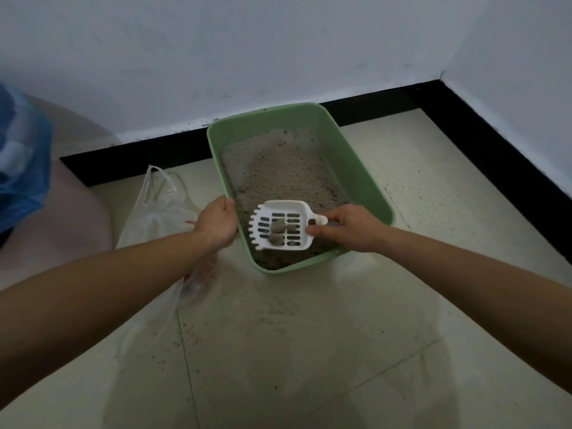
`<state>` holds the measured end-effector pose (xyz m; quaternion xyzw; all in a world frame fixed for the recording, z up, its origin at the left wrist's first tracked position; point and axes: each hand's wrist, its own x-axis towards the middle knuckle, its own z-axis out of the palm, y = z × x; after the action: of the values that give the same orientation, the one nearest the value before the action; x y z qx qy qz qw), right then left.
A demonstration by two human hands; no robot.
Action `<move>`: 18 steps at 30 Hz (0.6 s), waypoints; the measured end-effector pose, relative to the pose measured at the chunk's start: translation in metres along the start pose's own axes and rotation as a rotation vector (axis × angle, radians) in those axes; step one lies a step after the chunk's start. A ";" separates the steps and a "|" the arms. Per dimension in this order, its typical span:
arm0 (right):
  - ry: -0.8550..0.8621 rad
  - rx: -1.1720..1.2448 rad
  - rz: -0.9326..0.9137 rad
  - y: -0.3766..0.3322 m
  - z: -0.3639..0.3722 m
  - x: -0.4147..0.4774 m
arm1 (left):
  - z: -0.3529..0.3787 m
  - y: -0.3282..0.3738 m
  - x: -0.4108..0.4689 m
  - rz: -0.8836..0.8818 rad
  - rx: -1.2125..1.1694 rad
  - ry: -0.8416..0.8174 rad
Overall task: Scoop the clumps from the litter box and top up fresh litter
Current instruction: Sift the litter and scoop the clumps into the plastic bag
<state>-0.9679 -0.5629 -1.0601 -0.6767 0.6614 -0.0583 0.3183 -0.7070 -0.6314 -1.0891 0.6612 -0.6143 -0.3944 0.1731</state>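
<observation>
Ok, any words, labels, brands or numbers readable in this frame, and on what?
No text can be read.
Red print on the plastic bag, near the left hand: partly hidden by the arm and too blurred to read.
The litter box and the scoop: no markings show.
</observation>
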 end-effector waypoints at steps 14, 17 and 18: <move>-0.049 0.062 -0.023 -0.001 -0.002 -0.004 | -0.002 0.002 -0.001 -0.068 -0.146 -0.071; -0.008 0.103 0.006 -0.003 -0.002 -0.003 | -0.015 0.001 -0.002 -0.051 -0.131 -0.104; -0.003 0.103 0.008 -0.005 -0.001 -0.002 | -0.023 -0.001 0.000 -0.002 -0.064 -0.079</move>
<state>-0.9644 -0.5620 -1.0559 -0.6568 0.6597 -0.0899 0.3541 -0.6895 -0.6367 -1.0756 0.6398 -0.6071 -0.4397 0.1695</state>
